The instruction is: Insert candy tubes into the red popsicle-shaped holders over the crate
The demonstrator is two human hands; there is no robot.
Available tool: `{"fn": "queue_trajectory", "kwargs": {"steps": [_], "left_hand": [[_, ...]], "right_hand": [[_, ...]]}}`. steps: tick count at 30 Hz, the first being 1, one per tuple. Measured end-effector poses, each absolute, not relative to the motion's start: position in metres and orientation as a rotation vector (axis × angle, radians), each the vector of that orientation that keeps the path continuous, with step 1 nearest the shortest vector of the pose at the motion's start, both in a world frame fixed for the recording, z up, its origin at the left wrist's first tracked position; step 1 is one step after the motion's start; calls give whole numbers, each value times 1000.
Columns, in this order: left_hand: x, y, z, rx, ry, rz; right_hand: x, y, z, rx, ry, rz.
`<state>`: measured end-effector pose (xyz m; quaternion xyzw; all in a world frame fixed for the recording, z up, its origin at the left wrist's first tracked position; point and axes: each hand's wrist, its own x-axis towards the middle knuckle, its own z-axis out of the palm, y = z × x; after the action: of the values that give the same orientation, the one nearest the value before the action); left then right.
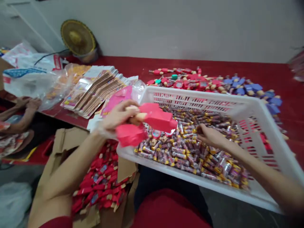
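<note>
Two hands worked over a white plastic crate (190, 94): the left hand (118, 115) curled shut around a pink cardboard figure (154, 118), its long axis running sideways toward the right hand (210, 136), whose fingers rested on wrapped candy rolls (187, 152) in the crate, though whether they gripped any was hard to tell. Red cardboard figures (101, 180) lay below the left hand, stacked printed cards (99, 90) beyond it.
</note>
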<state>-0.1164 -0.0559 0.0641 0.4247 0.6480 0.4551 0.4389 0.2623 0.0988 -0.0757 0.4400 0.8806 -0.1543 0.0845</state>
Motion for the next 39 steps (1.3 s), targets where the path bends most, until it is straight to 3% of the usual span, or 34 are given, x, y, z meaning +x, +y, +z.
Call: {"fn": "queue_trajectory", "kwargs": {"steps": [5, 8, 14, 23, 34, 37, 39], "left_hand": [[-53, 46, -5, 1403, 1454, 996], [-38, 50, 0, 1547, 1410, 957], [-22, 31, 10, 1202, 1089, 825], [-25, 26, -16, 1143, 1020, 492], [-25, 24, -21, 565, 822, 394], [-24, 22, -16, 643, 861, 376], [-23, 20, -12, 883, 904, 378]], "right_hand": [[256, 81, -30, 1505, 2880, -681], [253, 76, -23, 1538, 2967, -717], [258, 82, -20, 1377, 3272, -670], [248, 66, -22, 788, 3560, -208], [241, 44, -19, 642, 3625, 183], [242, 43, -20, 651, 3606, 74], [243, 47, -21, 757, 3510, -330]]}}
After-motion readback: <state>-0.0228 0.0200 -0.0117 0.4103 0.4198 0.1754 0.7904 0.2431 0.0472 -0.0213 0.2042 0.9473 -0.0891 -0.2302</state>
